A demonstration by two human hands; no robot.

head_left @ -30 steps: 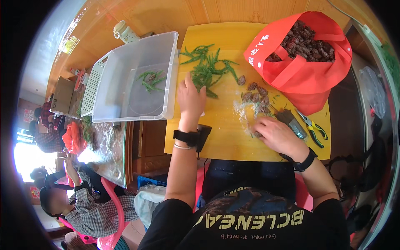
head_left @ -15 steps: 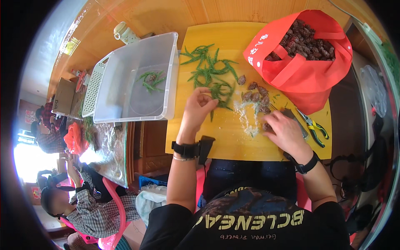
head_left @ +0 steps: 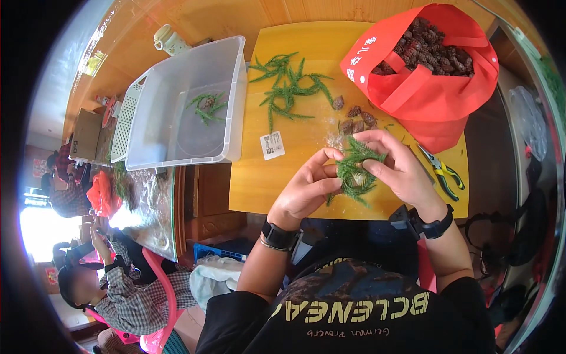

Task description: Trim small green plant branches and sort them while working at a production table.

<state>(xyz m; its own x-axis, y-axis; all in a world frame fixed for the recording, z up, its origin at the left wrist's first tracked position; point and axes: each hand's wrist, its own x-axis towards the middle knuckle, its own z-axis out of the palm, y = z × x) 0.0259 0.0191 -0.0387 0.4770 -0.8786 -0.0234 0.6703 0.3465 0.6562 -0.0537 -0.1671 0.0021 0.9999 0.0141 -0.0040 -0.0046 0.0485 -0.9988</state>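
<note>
Near the front of the yellow board (head_left: 265, 189), a green pine sprig (head_left: 354, 168) bent into a small ring is held up between both hands. My left hand (head_left: 309, 186) pinches its left side with thumb and fingers. On the other side, my right hand (head_left: 407, 174) grips its upper right edge. Fingers and needles partly hide what lies under the ring. Just beyond the hands is a small group of brown pinecones (head_left: 355, 125) with white flakes beside it. More green sprigs (head_left: 292, 94) are spread over the far left of the board.
A red bag (head_left: 430, 112) full of pinecones stands at the back right. Yellow-black pliers (head_left: 445, 177) lie by the right edge. A white label (head_left: 272, 146) lies left. A clear plastic bin (head_left: 234, 118) holds one sprig with a pinecone. Another person (head_left: 130, 289) sits at the left.
My left hand has moved right with the sprig, and my right hand has left the pinecones to take hold of it too. The white label on the board has come into sight.
</note>
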